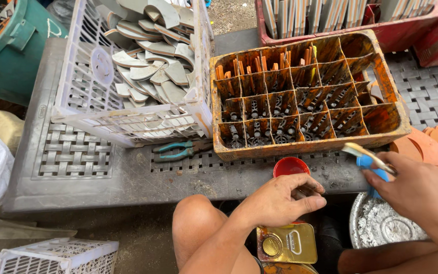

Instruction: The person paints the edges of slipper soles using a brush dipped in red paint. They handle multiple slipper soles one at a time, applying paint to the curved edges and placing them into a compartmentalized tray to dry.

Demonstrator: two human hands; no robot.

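A basket (79, 76) of curved pieces (150, 56) sits left of the divided crate (391, 109), pliers (178, 150) before it.

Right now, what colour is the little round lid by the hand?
The little round lid is red, seen best in the head view, just above the left hand.

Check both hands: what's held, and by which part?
Right hand holds a blue-handled brush by its handle. Left hand curls by the red cup; any hold cannot be told.

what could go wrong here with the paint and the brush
1. The red paint cup sits close to the table edge beside the left hand; a nudge could likely tip it onto the knee or the rectangular metal can below.
2. The brush in the right hand hangs over the metal bowl, so drips may land there.
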